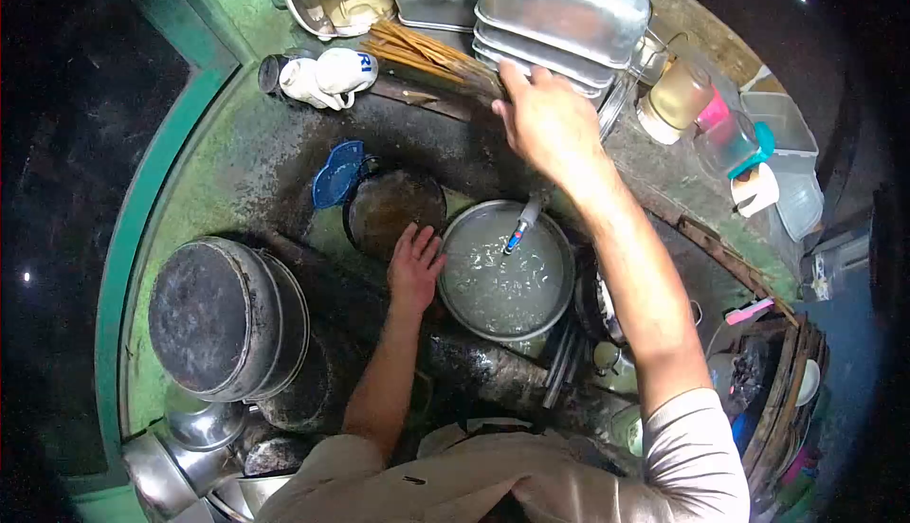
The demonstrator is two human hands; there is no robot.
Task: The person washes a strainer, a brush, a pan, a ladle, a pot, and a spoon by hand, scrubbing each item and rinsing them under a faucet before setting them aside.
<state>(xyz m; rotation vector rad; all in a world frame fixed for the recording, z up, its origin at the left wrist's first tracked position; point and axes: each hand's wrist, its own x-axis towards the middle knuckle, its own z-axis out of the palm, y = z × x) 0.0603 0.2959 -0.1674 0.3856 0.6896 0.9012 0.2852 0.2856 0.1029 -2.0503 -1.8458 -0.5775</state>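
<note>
My right hand [550, 120] is at the back, beside a stack of metal pans [564, 7]. Its thumb and fingers close around the near end of a bundle of thin brown sticks [422, 52]; the palm hides part of the grip. Fingers spread, my left hand [414, 267] holds nothing and hovers by the near rim of a dark round pan [393, 210]. Right of it stands a metal basin [507, 281] of cloudy water. A tube with a red and blue label [517, 234] reaches over the basin's far rim.
A large blackened pot [213, 319] stands at left, metal bowls [204, 423] below it. A blue plastic piece [338, 174] touches the dark pan. White mugs [332, 76] sit at the back left; plastic containers [678, 97] line the ledge at right. A wooden rack [773, 400] is at lower right.
</note>
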